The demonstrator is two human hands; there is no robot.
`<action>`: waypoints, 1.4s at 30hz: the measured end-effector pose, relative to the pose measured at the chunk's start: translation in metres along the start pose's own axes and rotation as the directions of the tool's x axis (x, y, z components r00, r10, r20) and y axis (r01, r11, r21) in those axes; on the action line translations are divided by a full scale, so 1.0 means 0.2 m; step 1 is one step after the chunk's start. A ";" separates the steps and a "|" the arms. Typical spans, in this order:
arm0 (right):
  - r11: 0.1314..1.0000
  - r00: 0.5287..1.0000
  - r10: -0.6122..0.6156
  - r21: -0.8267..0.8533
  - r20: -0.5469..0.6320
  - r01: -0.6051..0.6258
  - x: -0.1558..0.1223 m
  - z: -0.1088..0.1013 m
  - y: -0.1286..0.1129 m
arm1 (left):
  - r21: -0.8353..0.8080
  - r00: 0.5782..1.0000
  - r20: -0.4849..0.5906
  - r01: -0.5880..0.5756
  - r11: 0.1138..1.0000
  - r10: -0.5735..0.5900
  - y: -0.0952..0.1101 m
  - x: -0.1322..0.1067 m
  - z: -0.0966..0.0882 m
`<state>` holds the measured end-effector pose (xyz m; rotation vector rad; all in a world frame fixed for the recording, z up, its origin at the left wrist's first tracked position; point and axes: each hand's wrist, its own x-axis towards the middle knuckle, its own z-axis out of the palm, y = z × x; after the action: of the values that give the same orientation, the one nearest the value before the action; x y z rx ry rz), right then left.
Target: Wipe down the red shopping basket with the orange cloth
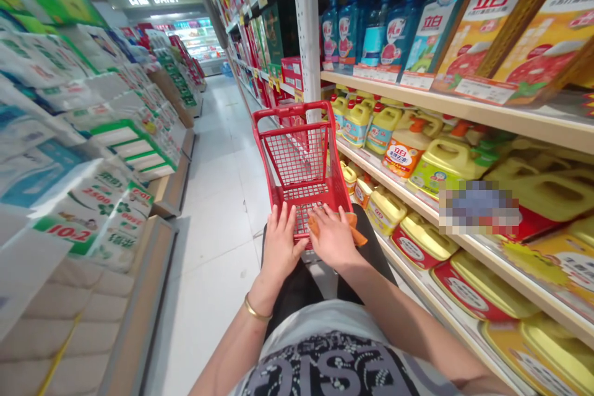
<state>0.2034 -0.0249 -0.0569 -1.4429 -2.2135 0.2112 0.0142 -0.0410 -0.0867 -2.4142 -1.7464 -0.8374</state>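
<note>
A small red wire shopping cart stands in front of me, with its far rim raised high. My left hand grips the cart's near edge, its fingers over the red wire, and a gold bangle circles that wrist. My right hand rests on the same edge, on top of an orange cloth that hangs over the side. The cart's interior is partly hidden behind my hands, and I cannot see what the cloth is exactly.
Shelves of yellow jugs and blue pump bottles line the right. Stacked white packs fill the left side. A white tiled aisle floor runs ahead to lit display fridges. A blurred patch covers part of the right shelf.
</note>
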 end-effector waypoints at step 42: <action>0.984 0.976 -0.176 0.004 -0.132 0.178 -0.06 0.07 0.14 | -0.011 0.999 -0.043 0.005 1.000 -0.005 0.02 0.06 -0.04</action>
<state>0.2232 -0.0229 -0.0833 -1.2059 -2.2119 0.0718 0.0166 -0.0353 -0.0729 -2.3806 -1.7384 -0.8944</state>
